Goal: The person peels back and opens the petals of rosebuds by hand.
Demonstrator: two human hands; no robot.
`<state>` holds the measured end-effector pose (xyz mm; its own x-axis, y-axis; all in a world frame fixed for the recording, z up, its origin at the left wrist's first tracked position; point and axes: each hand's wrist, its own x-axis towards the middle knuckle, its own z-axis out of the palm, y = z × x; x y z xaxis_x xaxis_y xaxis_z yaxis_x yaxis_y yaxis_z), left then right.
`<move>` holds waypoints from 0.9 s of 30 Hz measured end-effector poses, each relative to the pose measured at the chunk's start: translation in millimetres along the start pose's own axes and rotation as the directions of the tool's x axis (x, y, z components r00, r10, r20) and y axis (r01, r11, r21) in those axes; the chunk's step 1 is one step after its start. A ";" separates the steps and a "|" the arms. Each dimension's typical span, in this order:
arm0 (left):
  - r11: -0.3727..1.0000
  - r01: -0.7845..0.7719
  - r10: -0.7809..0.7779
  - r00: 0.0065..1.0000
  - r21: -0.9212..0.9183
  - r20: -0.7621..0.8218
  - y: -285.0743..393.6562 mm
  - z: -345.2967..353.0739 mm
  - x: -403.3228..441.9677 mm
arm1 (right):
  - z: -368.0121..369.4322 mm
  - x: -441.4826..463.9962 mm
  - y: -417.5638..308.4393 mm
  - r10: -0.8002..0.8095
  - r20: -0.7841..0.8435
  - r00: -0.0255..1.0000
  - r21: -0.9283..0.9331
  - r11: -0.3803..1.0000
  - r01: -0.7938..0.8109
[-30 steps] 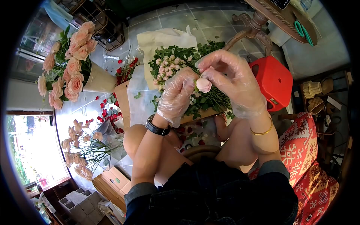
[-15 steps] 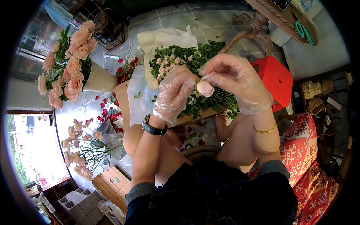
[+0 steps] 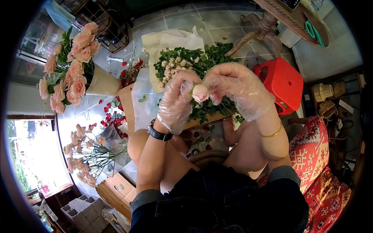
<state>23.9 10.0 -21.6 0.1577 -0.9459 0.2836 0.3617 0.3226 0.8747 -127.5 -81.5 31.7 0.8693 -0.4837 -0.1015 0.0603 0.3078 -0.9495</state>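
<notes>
Both of my hands wear clear plastic gloves. My left hand (image 3: 176, 99), with a black watch on the wrist, is closed around a pale pink rose (image 3: 200, 93) just below its head. The bloom is a tight bud with a little green at its base, facing up at me. My right hand (image 3: 237, 87) has its fingers bent in at the bud's right side, fingertips against the outer petals. Whether a loose petal sits between those fingertips I cannot make out. Below the hands lies a pile of pink roses (image 3: 175, 69) with green leaves and long stems on paper.
A vase (image 3: 105, 80) of large pink roses stands at left. More cut roses (image 3: 83, 155) lie lower left. Red petals (image 3: 107, 116) litter the floor. A red stool (image 3: 285, 85) and a carved table (image 3: 268, 23) with green-handled scissors (image 3: 314, 34) are at right.
The rose has moved slightly left and turned to face me more. My right hand has lowered its fingers; the petal pulled outward from the bud's top no longer shows there.
</notes>
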 end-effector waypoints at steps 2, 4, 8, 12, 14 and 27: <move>0.995 -0.005 0.002 1.000 -0.105 -0.030 -1.3 -0.2 -1.0 | 0.6 0.9 2.9 0.007 0.021 1.000 0.085 0.996 -0.009; 0.990 0.024 -0.020 0.999 -0.137 0.030 -1.3 -3.7 -1.6 | 4.0 1.1 5.0 -0.023 0.024 0.999 0.216 0.976 0.017; 0.978 0.038 -0.057 0.995 -0.207 -0.086 0.1 3.3 -3.2 | 11.9 -1.6 -6.0 -0.047 -0.119 0.992 0.169 0.983 0.067; 0.980 -0.029 0.031 0.999 -0.198 0.007 -5.1 -2.7 -2.4 | 4.3 0.0 -8.8 -0.508 -0.104 0.855 -0.369 0.818 0.441; 0.987 -0.029 0.029 1.000 -0.159 -0.001 -5.7 -3.8 -2.7 | 0.7 0.2 -9.2 -0.632 0.045 0.774 -0.560 0.626 0.543; 0.972 0.129 -0.165 0.970 -0.198 -0.180 -11.7 3.3 1.3 | 14.5 6.2 -2.3 -0.830 0.061 0.554 -0.831 0.266 0.489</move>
<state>16.8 4.8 -30.1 0.2588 -0.9641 0.0594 0.5535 0.1984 0.8089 -115.1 -73.3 37.5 0.4610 -0.4738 0.7503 0.0341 -0.8354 -0.5485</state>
